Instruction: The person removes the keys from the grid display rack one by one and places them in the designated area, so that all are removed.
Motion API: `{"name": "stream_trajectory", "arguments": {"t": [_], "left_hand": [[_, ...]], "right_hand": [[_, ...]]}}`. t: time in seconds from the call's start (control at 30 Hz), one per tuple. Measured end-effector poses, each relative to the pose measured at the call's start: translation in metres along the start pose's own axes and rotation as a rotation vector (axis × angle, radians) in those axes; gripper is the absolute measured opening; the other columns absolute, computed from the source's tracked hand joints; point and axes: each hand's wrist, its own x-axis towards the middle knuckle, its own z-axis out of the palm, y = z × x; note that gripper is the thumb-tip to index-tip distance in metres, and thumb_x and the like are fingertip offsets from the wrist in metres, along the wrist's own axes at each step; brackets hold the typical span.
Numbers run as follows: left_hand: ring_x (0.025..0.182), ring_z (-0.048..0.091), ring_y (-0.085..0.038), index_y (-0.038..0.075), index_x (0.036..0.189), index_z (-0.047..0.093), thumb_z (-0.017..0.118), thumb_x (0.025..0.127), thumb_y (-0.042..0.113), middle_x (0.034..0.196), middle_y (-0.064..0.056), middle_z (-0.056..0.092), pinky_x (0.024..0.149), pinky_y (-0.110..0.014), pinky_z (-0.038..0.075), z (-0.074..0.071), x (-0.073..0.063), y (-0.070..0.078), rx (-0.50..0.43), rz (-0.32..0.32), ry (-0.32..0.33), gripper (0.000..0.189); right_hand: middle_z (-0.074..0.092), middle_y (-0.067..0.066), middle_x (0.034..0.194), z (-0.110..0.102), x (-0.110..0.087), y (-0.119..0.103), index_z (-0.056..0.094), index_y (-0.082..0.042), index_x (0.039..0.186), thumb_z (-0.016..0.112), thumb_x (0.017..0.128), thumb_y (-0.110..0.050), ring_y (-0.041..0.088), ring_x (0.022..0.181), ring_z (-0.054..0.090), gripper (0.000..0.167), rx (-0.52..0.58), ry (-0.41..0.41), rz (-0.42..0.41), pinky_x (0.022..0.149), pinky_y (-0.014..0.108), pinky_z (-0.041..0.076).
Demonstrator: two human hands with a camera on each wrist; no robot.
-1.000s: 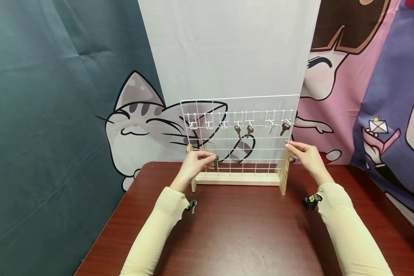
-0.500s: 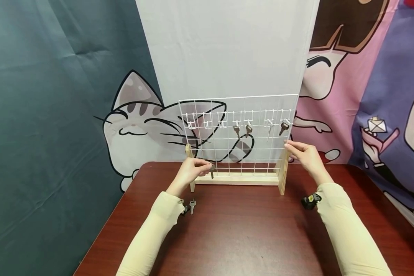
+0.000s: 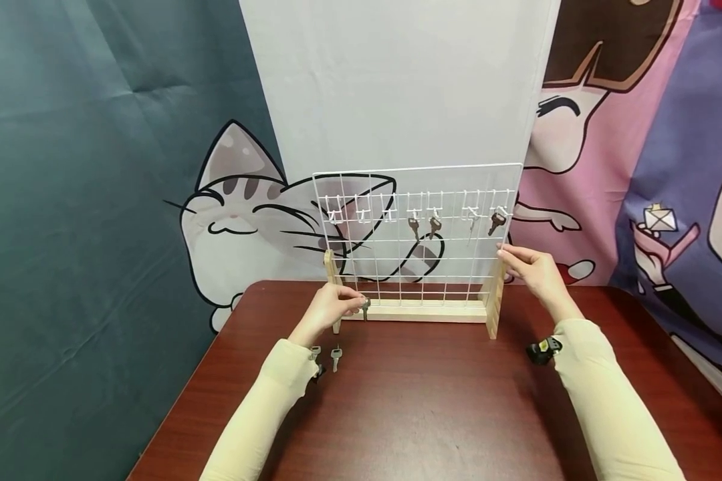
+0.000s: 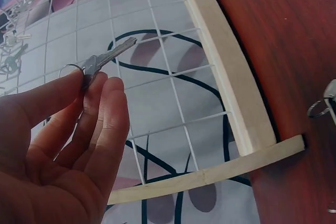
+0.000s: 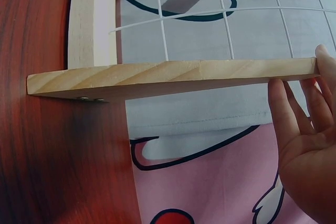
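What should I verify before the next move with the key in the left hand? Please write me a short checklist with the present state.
1. Held key gripped: ok, the left hand pinches it.
2. Held key off the hooks: ok, it is below their row.
3. Ring fully exposed: not ok, the thumb hides part of it.
4. Rack upright on the table: ok.
5. Rack steadied: ok, the right hand pinches the right wooden post near its top.
6. Loose keys untouched by the left sleeve: cannot tell, one lies right at its edge in the head view.
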Motion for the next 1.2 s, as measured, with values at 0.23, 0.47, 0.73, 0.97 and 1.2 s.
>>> {"name": "stream_trajectory", "arguments": {"t": [0.23,0.47,0.73,0.97,1.2], "left_hand": [[0.072,0.074,-0.025,0.0,0.099,0.078,0.075,0.092,0.014,0.088,-0.012,0.075,0.073,-0.04,0.062,0.001,-0.002,-0.009,-0.029,-0.023,-0.033,0.017],[0.073,0.075,-0.023,-0.004,0.101,0.077,0.074,0.092,0.009,0.085,-0.016,0.075,0.073,-0.04,0.062,0.005,-0.006,-0.02,-0.063,-0.011,-0.075,0.017],[0.078,0.075,-0.027,-0.006,0.099,0.077,0.073,0.092,0.005,0.088,-0.015,0.075,0.072,-0.04,0.062,0.006,-0.006,-0.027,-0.07,-0.02,-0.1,0.014],[0.081,0.075,-0.029,-0.007,0.1,0.076,0.07,0.093,0.003,0.092,-0.017,0.075,0.076,-0.043,0.062,0.006,-0.004,-0.025,-0.072,-0.054,-0.159,0.013],[0.08,0.074,-0.026,-0.007,0.1,0.075,0.069,0.094,0.003,0.089,-0.017,0.075,0.076,-0.041,0.062,0.011,-0.004,-0.03,-0.079,-0.073,-0.192,0.013]], "right_hand": [[0.069,-0.017,0.117,0.0,0.002,0.002,0.059,-0.001,0.139,0.067,0.097,-0.041,-0.009,0.099,0.063,0.059,-0.009,0.001,-0.001,0.084,0.014,0.053],[0.069,-0.014,0.12,0.0,-0.001,0.007,0.059,-0.001,0.139,0.067,0.098,-0.037,-0.011,0.099,0.062,0.055,-0.003,0.002,-0.002,0.083,0.014,0.053],[0.069,-0.02,0.115,0.001,0.002,0.003,0.058,0.002,0.139,0.068,0.098,-0.036,-0.011,0.098,0.062,0.057,0.005,0.023,-0.009,0.082,0.013,0.054],[0.07,-0.013,0.121,0.001,0.002,0.0,0.061,-0.003,0.138,0.067,0.097,-0.041,-0.01,0.1,0.061,0.056,-0.024,0.028,0.0,0.088,0.021,0.054],[0.068,-0.006,0.126,0.003,0.0,0.001,0.06,-0.002,0.138,0.066,0.098,-0.039,-0.009,0.099,0.063,0.054,-0.056,0.02,0.006,0.088,0.022,0.055]]}}
